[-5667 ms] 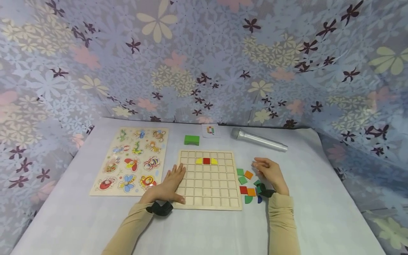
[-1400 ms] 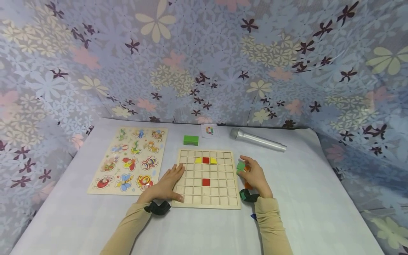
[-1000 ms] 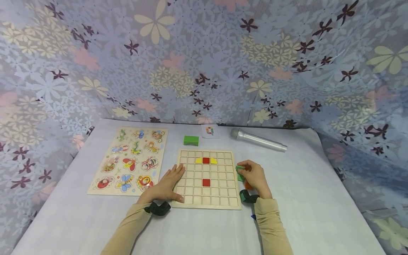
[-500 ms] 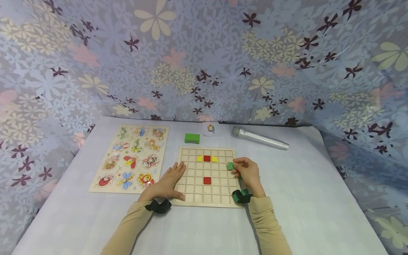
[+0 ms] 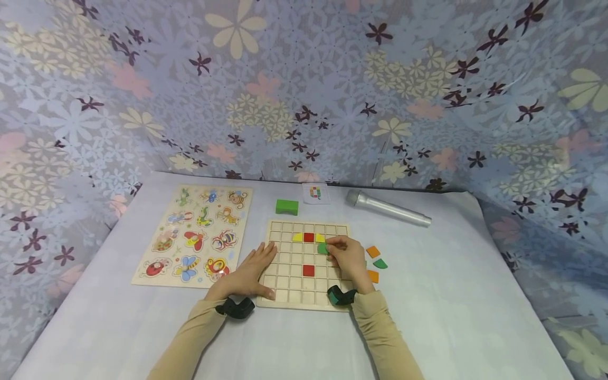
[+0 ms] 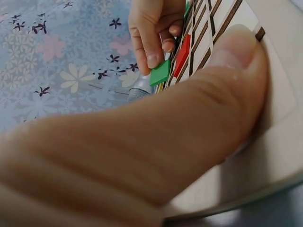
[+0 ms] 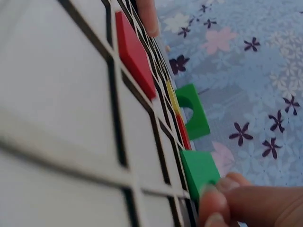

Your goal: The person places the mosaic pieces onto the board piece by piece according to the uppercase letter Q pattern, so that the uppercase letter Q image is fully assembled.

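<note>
My right hand (image 5: 347,257) pinches a green tile (image 5: 323,248) between thumb and fingers, over the upper right part of the wooden grid board (image 5: 295,285). That tile, just below the right yellow piece (image 5: 320,238), shows tilted in the right wrist view. A red tile (image 5: 309,237) sits between two yellow pieces in an upper row; another red tile (image 5: 309,271) lies lower in the same column. My left hand (image 5: 247,274) rests with spread fingers on the board's left edge. Its thumb (image 6: 199,99) covers much of the left wrist view.
Right of the board lie orange tiles (image 5: 373,252) and a green curved piece (image 5: 380,263). Behind it stand a green arch block (image 5: 287,207), a picture card (image 5: 315,193) and a silver microphone (image 5: 389,208). An insect puzzle board (image 5: 161,253) lies left.
A second red tile came onto the board. My right hand then took a green tile from the loose pieces and carried it left over the grid. The left hand stayed put.
</note>
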